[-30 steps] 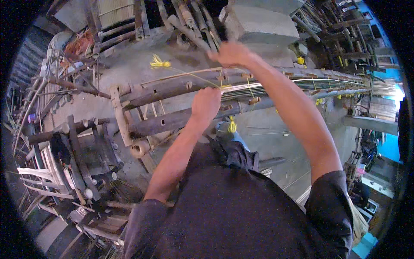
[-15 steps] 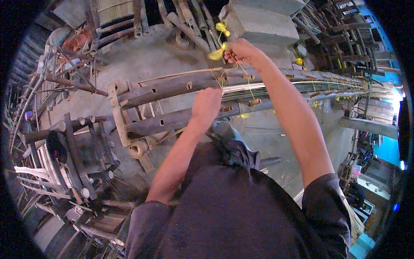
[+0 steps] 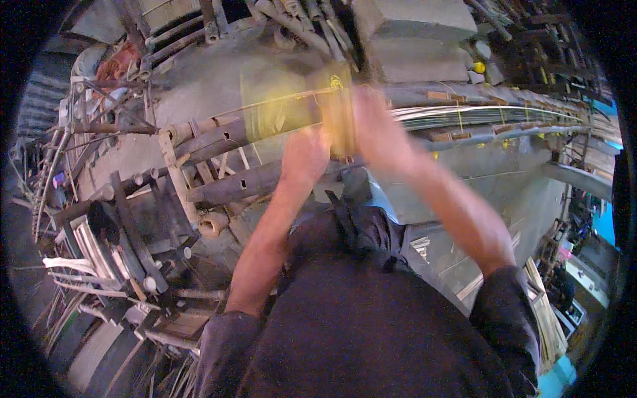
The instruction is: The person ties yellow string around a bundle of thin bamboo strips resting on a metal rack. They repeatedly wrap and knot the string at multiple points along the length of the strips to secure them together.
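Note:
My left hand [image 3: 306,156] is closed in a fist over the frame, at the left end of a bundle of long thin strips [image 3: 431,118]. What it grips is hidden. My right hand [image 3: 378,129] is close beside it on the right, smeared by motion, so its fingers cannot be made out. Yellow string [image 3: 336,82] shows between and above the hands, and a broad yellow blur spreads to their left. Two long dark poles, a far pole [image 3: 232,132] and a near pole [image 3: 245,180], run on either side of the strips. Thin yellow ties [image 3: 460,116] cross the strips farther right.
A wooden end piece [image 3: 178,174] joins the poles at the left. Bamboo frames [image 3: 119,219] crowd the lower left. Beyond the far pole stand concrete steps [image 3: 424,36] and a pile of poles [image 3: 292,26]. A yellow round object [image 3: 479,67] lies near the steps.
My right hand has come down toward me and now blurs beside the left one. The yellow string has swung down and left. My left hand has shifted slightly left, still closed.

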Motion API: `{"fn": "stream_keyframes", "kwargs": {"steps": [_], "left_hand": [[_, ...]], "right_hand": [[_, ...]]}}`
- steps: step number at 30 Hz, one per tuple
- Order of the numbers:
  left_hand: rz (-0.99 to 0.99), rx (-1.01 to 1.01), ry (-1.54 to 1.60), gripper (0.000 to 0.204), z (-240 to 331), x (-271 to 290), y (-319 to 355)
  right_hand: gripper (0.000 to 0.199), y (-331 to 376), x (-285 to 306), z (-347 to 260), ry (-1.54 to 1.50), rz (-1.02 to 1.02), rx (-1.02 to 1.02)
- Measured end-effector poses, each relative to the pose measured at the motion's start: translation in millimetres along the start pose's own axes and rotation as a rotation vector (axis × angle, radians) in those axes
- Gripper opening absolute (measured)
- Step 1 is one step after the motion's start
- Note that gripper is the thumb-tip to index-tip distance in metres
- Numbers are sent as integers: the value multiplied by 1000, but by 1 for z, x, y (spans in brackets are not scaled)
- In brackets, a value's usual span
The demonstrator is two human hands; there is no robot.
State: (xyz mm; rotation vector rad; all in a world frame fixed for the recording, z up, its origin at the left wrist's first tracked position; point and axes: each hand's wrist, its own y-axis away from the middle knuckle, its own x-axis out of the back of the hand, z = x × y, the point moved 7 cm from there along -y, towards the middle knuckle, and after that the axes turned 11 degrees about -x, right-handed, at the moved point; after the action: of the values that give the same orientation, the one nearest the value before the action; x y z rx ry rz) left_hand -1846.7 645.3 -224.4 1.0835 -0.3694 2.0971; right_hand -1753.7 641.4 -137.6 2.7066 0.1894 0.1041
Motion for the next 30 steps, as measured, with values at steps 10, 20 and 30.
{"fn": "stream_keyframes", "kwargs": {"steps": [10,20,30], "left_hand": [[206,-307,631,32,90,88,-43],[-388,26,-239,48,-63,-7,-199],[-370,-331,-508,40,55,35,2]], "right_hand": [[27,50,-100,133,552,-178,209],[19,75,-98,135,574,23,304],[24,298,36,340,-159,1298,-416]]}}
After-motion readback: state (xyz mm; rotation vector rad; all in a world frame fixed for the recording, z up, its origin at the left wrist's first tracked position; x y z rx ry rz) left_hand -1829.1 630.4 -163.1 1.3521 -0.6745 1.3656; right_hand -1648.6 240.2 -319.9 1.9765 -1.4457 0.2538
